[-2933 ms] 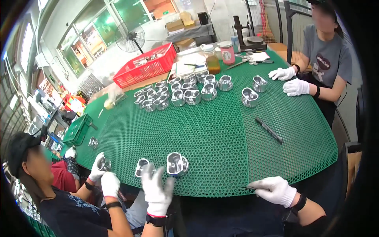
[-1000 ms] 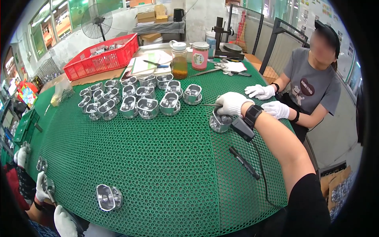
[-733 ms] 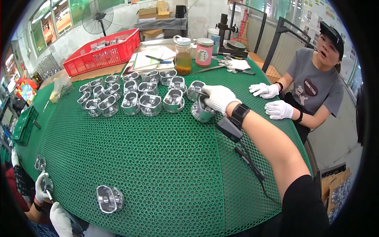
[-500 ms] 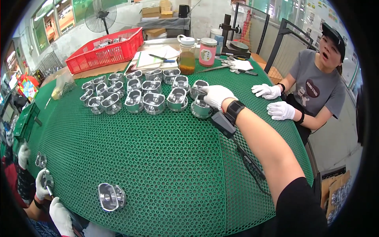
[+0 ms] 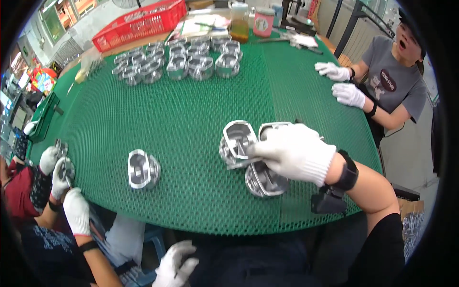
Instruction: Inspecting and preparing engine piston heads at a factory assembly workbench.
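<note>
My right hand (image 5: pixel 299 153), in a white knit glove, reaches over a cluster of silvery metal pistons on the green perforated mat. Its fingers are closed on these pistons. One piston (image 5: pixel 237 138) is at the fingertips' left, a second (image 5: pixel 267 181) lies nearer me, and another (image 5: pixel 273 126) is partly hidden behind the hand. A single piston (image 5: pixel 138 170) stands apart to the left. Low in the picture my left hand (image 5: pixel 176 265), also gloved, hangs below the table edge with fingers apart, holding nothing.
Several pistons (image 5: pixel 200 67) stand grouped at the far side of the green mat (image 5: pixel 191 119). Behind are a red crate (image 5: pixel 138 24), a jar (image 5: pixel 263 24) and a bottle (image 5: pixel 239 24). A gloved co-worker (image 5: pixel 401 76) sits right; others' gloved hands (image 5: pixel 60 179) handle pistons at left.
My right hand has drawn pistons from the right end of the far group toward me. My view has tilted down, and my left hand has come into it.
</note>
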Demonstrator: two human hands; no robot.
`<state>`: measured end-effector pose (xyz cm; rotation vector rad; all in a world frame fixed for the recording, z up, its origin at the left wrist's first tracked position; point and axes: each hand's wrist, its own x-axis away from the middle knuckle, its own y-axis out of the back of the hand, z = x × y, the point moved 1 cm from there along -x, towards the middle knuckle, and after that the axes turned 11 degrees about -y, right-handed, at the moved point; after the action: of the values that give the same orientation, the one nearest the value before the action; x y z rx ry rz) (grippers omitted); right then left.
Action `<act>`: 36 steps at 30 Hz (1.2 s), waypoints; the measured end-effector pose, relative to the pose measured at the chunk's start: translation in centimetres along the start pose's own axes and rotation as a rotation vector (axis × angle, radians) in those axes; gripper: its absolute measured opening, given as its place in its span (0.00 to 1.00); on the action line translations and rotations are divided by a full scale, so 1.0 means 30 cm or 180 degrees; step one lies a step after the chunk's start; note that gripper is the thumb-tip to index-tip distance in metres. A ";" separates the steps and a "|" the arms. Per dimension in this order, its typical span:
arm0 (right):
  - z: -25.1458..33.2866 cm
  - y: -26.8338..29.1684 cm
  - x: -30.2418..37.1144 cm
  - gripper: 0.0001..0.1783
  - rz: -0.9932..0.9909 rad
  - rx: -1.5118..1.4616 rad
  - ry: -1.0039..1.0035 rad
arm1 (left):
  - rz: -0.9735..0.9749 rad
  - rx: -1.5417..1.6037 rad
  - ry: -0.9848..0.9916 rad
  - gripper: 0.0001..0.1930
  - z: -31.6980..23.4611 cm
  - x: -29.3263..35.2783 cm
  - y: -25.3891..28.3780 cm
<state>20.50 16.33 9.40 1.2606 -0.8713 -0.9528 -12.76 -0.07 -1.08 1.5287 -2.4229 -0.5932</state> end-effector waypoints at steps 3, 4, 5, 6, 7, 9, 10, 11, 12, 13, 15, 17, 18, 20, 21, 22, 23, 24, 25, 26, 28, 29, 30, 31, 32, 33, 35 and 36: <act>0.067 -0.084 0.123 0.15 -0.0075 0.0023 0.0285 | 0.0123 -0.0056 -0.0112 0.18 -0.022 -0.074 -0.013; 0.077 -0.104 0.151 0.15 -0.0025 -0.0012 0.0235 | 0.0186 -0.0027 -0.0112 0.18 -0.022 -0.082 -0.037; 0.085 -0.116 0.176 0.12 -0.0099 -0.0068 0.0096 | 0.0172 0.0164 -0.0135 0.18 -0.022 -0.091 -0.057; 0.092 -0.121 0.190 0.09 -0.0201 -0.0120 0.0011 | 0.0101 0.0329 -0.0153 0.17 -0.027 -0.090 -0.076; 0.085 -0.127 0.203 0.11 -0.0392 -0.0146 0.0059 | 0.0003 0.0731 -0.0119 0.18 -0.025 -0.088 -0.097; 0.084 -0.121 0.263 0.13 -0.0801 -0.0289 -0.0110 | -0.0173 0.1230 0.0072 0.21 -0.025 -0.081 -0.138; 0.083 -0.114 0.299 0.14 -0.1024 -0.0330 -0.0138 | -0.0264 0.1376 0.0158 0.23 -0.031 -0.080 -0.145; 0.083 -0.089 0.346 0.16 -0.0695 -0.0432 -0.0339 | -0.0282 0.1360 0.0155 0.23 -0.039 -0.080 -0.157; 0.081 -0.105 0.389 0.16 -0.0720 -0.0432 -0.0349 | -0.0510 0.1672 0.0163 0.22 -0.048 -0.083 -0.171; 0.085 -0.139 0.430 0.16 -0.0379 -0.1124 -0.0316 | -0.0725 0.1987 0.0178 0.21 -0.052 -0.086 -0.185; 0.130 -0.184 0.481 0.16 0.0370 -0.1764 -0.0474 | -0.0792 0.2148 0.0091 0.22 -0.052 -0.098 -0.221; 0.182 -0.246 0.492 0.16 0.0104 -0.2056 -0.0774 | -0.0738 0.2306 -0.0170 0.29 -0.020 -0.107 -0.240; 0.201 -0.255 0.493 0.15 0.0054 -0.2143 -0.0905 | -0.0733 0.2282 -0.0139 0.29 -0.031 -0.114 -0.249; 0.252 -0.233 0.508 0.14 0.0682 -0.3425 -0.1069 | -0.0999 0.3163 -0.0289 0.36 -0.087 -0.125 -0.271; 0.279 -0.237 0.517 0.14 0.1014 -0.4170 -0.1019 | -0.1028 0.3230 -0.0238 0.39 -0.108 -0.118 -0.274; 0.296 -0.257 0.531 0.16 0.0928 -0.4184 -0.0560 | -0.1002 0.3335 -0.0199 0.42 -0.133 -0.119 -0.285; 0.307 -0.257 0.535 0.17 0.1288 -0.4312 -0.0355 | -0.0926 0.3590 -0.0125 0.44 -0.176 -0.113 -0.302; 0.318 -0.251 0.531 0.19 0.1672 -0.4438 -0.0083 | -0.0607 0.3492 -0.0685 0.44 -0.167 -0.102 -0.279; 0.308 -0.246 0.539 0.25 0.1354 -0.4566 0.0169 | -0.0795 0.2958 -0.0578 0.44 -0.183 -0.097 -0.264; 0.281 -0.204 0.551 0.27 0.1537 -0.4458 -0.0194 | -0.0964 0.2427 -0.0474 0.45 -0.207 -0.096 -0.247; 0.210 -0.173 0.582 0.28 0.1012 -0.3733 -0.0402 | -0.1163 0.2665 -0.0544 0.45 -0.218 -0.078 -0.216; 0.191 -0.174 0.595 0.29 0.0979 -0.3334 -0.0618 | -0.1111 0.2524 -0.0697 0.44 -0.209 -0.076 -0.201; 0.185 -0.189 0.612 0.26 0.0455 -0.2645 -0.0430 | -0.1061 0.2382 -0.0852 0.43 -0.197 -0.075 -0.188; 0.184 -0.179 0.615 0.24 0.0645 -0.2342 -0.0227 | -0.1057 0.2386 -0.0844 0.43 -0.184 -0.084 -0.179; 0.184 -0.171 0.645 0.23 0.0788 -0.2036 -0.0059 | -0.0908 0.2267 -0.1260 0.43 -0.174 -0.092 -0.188; 0.200 -0.157 0.660 0.23 0.0747 -0.1993 0.0031 | -0.0774 0.2170 -0.1645 0.42 -0.167 -0.096 -0.192; 0.226 -0.136 0.656 0.22 0.0581 -0.1821 0.0078 | -0.0758 0.2163 -0.1634 0.42 -0.163 -0.097 -0.200; 0.232 -0.127 0.649 0.20 0.0473 -0.1635 0.0113 | -0.0776 0.2124 -0.1631 0.42 -0.165 -0.095 -0.205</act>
<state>20.89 -4.51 6.69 0.7597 -0.6273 -0.9541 -4.62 -0.91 0.71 2.1691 -3.0473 -0.2284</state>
